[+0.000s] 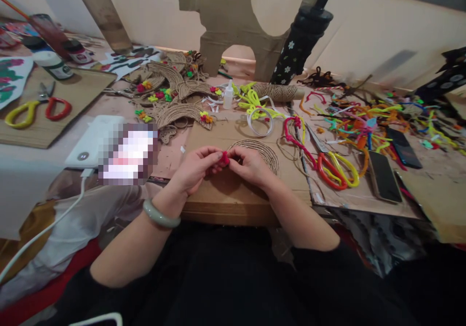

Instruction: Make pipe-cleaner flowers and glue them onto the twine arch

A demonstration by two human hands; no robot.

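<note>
Between my fingertips is a small red cord knot (224, 159), much like the little flowers on the twine pieces. My left hand (198, 168), with a pale bangle (160, 214) on its wrist, pinches it from one side. From the other side my right hand (251, 166) grips it with thumb and fingers. Partly hidden under my right hand, a flat coil of brown twine (271, 156) lies on the cardboard (218, 195). Just beyond sit a white ring (271, 128) and a red cord (302, 144).
Red-and-yellow scissors (332, 171) and a dark phone (384, 176) lie at right, before a heap of coloured cords (367, 127). Flower-trimmed twine crescents (178, 114) and a small glue bottle (228, 95) stand behind. At left are a power bank (91, 141) and another scissors (25, 115).
</note>
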